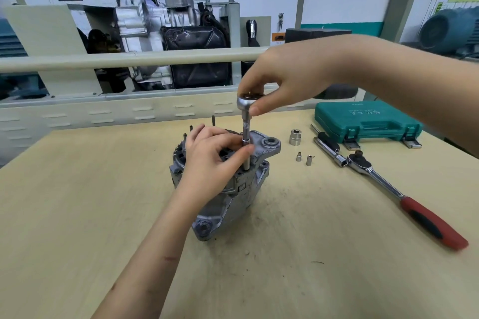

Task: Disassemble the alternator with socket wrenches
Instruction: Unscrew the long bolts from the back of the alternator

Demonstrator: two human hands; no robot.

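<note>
From the head camera, the alternator stood near the middle of the wooden table, its long axis running from the near mounting lug away toward the far ear and tilting upward. The left hand rested on the housing, its fingers pinching the lower part of the extension bar, which stood upright in a bolt hole. The right hand gripped the small ratchet head at the top. The housing looked unsplit, so the work seemed early. Loose sockets, a red-handled ratchet wrench and the closed green tool case lay to the right.
</note>
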